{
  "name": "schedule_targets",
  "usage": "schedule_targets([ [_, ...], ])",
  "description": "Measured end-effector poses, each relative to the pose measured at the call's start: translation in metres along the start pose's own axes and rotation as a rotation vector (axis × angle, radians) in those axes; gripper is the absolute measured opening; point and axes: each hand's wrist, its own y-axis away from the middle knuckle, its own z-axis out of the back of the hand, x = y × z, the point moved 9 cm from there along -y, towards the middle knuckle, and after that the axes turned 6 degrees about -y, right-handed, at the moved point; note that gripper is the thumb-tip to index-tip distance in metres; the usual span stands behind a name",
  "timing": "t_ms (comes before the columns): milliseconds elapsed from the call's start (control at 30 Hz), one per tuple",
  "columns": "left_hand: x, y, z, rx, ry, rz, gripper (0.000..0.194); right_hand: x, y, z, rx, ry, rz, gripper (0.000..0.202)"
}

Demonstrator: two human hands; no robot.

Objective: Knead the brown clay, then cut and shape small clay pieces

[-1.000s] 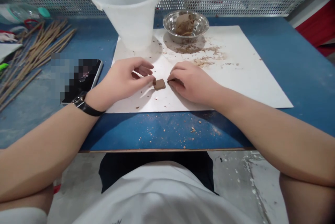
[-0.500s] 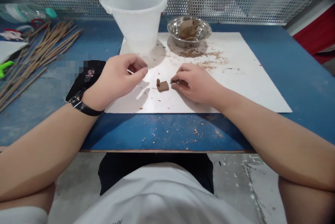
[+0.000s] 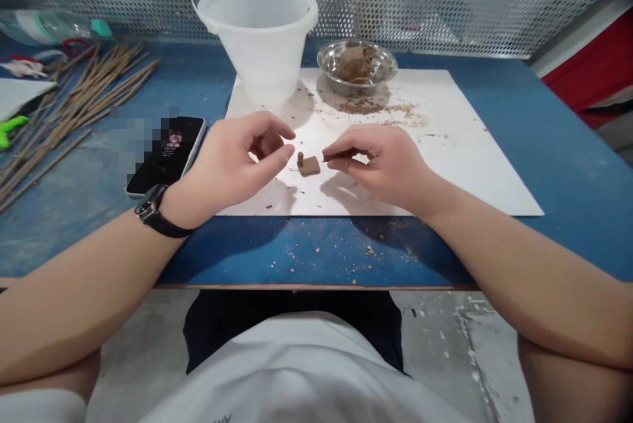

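A small flat slab of brown clay [image 3: 310, 166] lies on the white board [image 3: 465, 146], with a short clay peg [image 3: 300, 159] standing upright at its left corner. Just left of it hovers my left hand [image 3: 247, 153], thumb and fingers apart, nothing between them. To the right of the slab is my right hand [image 3: 380, 156], its thumb and forefinger pinching a tiny bit of clay [image 3: 325, 157] that barely shows at the fingertips. Neither hand touches the slab.
Behind stand a white bucket [image 3: 262, 34] and a steel bowl [image 3: 333, 80] holding a lump of clay [image 3: 355, 63]. On the left lie a phone [image 3: 173, 153], a bundle of thin sticks [image 3: 84, 97] and a plastic bottle [image 3: 44, 26]. Clay crumbs litter the board and blue table [image 3: 558, 146].
My left hand has shifted right, closer to the clay slab, uncovering more of the phone. The right hand has lifted slightly off the board, still pinching. The slab stays in place.
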Motion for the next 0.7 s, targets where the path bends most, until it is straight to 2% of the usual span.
schedule_targets([
  [133, -0.015, 0.005, -0.009, 0.114, 0.086, -0.026, 0.022, 0.027, 0.005, 0.001, -0.072, -0.016, 0.176, 0.006],
  [267, -0.018, 0.013, -0.029, 0.269, 0.371, 0.087, 0.020, 0.043, 0.012, -0.001, -0.132, -0.055, 0.322, 0.016],
  [367, -0.018, 0.018, -0.039, 0.323, 0.490, 0.139, 0.018, 0.045, 0.014, -0.005, -0.157, -0.063, 0.373, 0.029],
  [500, -0.018, 0.021, -0.048, 0.368, 0.588, 0.139, 0.016, 0.041, 0.013, -0.008, -0.162, -0.040, 0.403, 0.038],
  [600, -0.017, 0.023, -0.052, 0.388, 0.612, 0.151, 0.016, 0.038, 0.012, -0.010, -0.128, -0.029, 0.397, 0.035],
  [700, -0.019, 0.025, -0.052, 0.411, 0.591, 0.124, 0.017, 0.040, 0.014, -0.011, -0.084, -0.033, 0.404, 0.024],
])
